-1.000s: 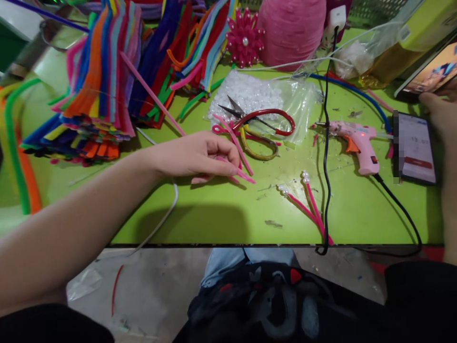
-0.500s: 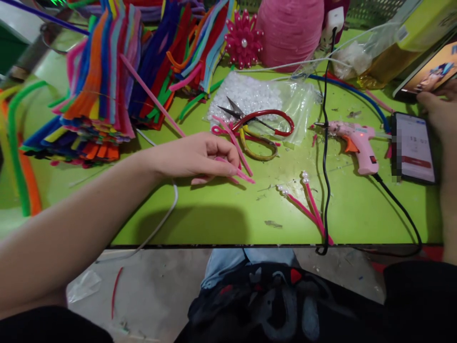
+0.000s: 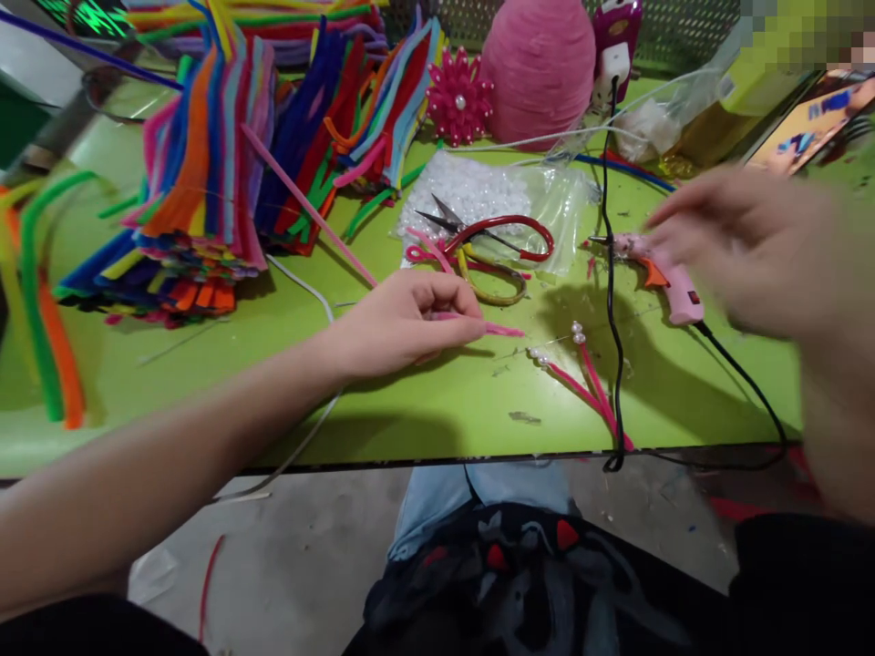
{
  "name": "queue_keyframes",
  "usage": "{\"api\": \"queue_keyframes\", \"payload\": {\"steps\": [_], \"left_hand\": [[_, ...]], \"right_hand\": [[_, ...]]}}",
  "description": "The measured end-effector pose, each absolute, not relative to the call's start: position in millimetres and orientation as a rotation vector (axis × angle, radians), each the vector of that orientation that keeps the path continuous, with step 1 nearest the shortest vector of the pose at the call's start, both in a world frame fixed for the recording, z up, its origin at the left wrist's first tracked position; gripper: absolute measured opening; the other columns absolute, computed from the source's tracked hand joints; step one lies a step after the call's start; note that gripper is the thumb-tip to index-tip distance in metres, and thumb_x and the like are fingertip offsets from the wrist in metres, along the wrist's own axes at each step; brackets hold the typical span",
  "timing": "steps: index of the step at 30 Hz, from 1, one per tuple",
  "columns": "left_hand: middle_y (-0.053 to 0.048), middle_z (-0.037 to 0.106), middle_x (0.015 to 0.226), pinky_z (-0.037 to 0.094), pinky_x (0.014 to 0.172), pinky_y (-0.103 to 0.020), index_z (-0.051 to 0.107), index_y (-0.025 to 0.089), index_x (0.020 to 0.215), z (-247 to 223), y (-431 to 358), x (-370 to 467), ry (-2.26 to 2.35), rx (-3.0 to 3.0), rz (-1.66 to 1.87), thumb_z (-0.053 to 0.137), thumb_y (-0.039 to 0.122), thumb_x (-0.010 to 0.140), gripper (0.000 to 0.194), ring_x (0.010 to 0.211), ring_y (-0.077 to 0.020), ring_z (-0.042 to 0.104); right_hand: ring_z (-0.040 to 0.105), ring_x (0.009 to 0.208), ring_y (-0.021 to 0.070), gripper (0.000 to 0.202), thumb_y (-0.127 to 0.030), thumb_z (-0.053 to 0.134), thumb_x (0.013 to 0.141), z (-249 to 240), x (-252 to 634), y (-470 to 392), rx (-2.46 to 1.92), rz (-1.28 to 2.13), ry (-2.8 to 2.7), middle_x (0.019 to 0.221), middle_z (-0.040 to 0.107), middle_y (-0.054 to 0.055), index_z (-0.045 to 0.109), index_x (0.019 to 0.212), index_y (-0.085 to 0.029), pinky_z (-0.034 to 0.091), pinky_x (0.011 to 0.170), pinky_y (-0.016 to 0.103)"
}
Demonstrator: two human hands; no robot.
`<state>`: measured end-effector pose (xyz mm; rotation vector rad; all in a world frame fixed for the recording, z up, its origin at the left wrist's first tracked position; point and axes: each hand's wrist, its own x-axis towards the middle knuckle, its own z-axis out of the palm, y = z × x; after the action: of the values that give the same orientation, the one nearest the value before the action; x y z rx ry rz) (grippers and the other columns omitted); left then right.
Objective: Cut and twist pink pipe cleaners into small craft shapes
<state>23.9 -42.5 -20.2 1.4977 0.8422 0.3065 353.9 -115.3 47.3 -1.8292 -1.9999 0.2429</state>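
From the head camera we see our left hand [image 3: 403, 321] resting low on the green tabletop [image 3: 424, 410], its fingers curled in and pinched on a short pink pipe cleaner [image 3: 502, 329], whose free end sticks out to the right past the fingertips and lies on the surface. Our right hand [image 3: 752, 246] hangs above the pink glue gun [image 3: 674, 292], blurred, fingers spread and loosely open; we see nothing in it, though the blur hides the detail.

Just right of the held piece lie two pink stems tipped with pearl beads [image 3: 581, 364], close to the black cord [image 3: 611, 301] that runs down to the table edge. Behind the left hand sit the red-handled scissors [image 3: 499, 235] on a clear bag of white beads [image 3: 478, 187], with a heap of coloured pipe cleaners [image 3: 205, 173] further left and a finished pink flower [image 3: 459, 97] at the back.

We judge the pipe cleaner to be very light, fuzzy and easy to grip, soft outside with a thin wire core that bends readily and keeps a kink. A fingertip pinch near the end being worked should suit it, since holding far back would leave the tip to wobble. The cut wire end may prick.
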Motion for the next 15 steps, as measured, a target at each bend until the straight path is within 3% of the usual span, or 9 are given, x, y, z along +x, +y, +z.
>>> {"api": "queue_keyframes", "payload": {"steps": [2, 4, 7, 12, 15], "left_hand": [[0.004, 0.053, 0.054, 0.028, 0.042, -0.015, 0.066, 0.015, 0.073, -19.0, -48.3, 24.9, 0.808, 1.528, 0.319, 0.078, 0.023, 0.082, 0.016, 0.047, -0.0045, 0.042], [0.004, 0.055, 0.056, 0.03, 0.043, -0.015, 0.066, 0.015, 0.071, -17.8, -51.0, 24.3, 0.787, 1.532, 0.324, 0.079, 0.022, 0.079, 0.017, 0.047, -0.0046, 0.044], [0.005, 0.052, 0.052, 0.029, 0.041, -0.015, 0.066, 0.015, 0.073, -18.8, -51.0, 22.3, 0.777, 1.49, 0.354, 0.082, 0.024, 0.079, 0.019, 0.045, -0.0049, 0.043], [0.002, 0.059, 0.055, 0.032, 0.04, -0.015, 0.073, 0.014, 0.079, -30.0, -49.1, 22.3, 0.756, 1.383, 0.507, 0.09, 0.036, 0.079, 0.028, 0.044, -0.0049, 0.046], [-0.001, 0.069, 0.065, 0.036, 0.04, -0.015, 0.077, 0.015, 0.082, -35.8, -48.7, 23.2, 0.757, 1.296, 0.647, 0.089, 0.044, 0.082, 0.031, 0.046, -0.0046, 0.049]], "right_hand": [[0.064, 0.079, 0.0181, 0.027, -0.043, 0.062, 0.104, 23.7, 279.0, -120.9, -1.561, 0.371, -2.435, 0.093, 0.074, 0.008, 0.071, 0.102, -0.018, 0.038, 0.069, 0.033], [0.06, 0.074, 0.0175, 0.029, -0.039, 0.055, 0.107, 7.1, 232.3, -122.2, -1.512, 0.536, -2.605, 0.085, 0.072, 0.007, 0.07, 0.096, -0.016, 0.031, 0.065, 0.032], [0.054, 0.068, 0.0131, 0.031, -0.031, 0.05, 0.109, -0.2, 218.5, -120.3, -1.474, 0.751, -2.457, 0.075, 0.066, 0.003, 0.067, 0.089, -0.015, 0.029, 0.065, 0.03], [0.052, 0.058, 0.0087, 0.037, -0.032, 0.051, 0.108, -1.8, 239.7, -117.1, -1.393, 1.132, -2.061, 0.066, 0.064, -0.001, 0.065, 0.078, -0.016, 0.034, 0.06, 0.027], [0.053, 0.055, 0.0082, 0.033, -0.031, 0.048, 0.11, -7.3, 239.1, -116.0, -1.351, 1.292, -1.913, 0.068, 0.068, -0.002, 0.069, 0.088, -0.017, 0.036, 0.057, 0.026]]}}
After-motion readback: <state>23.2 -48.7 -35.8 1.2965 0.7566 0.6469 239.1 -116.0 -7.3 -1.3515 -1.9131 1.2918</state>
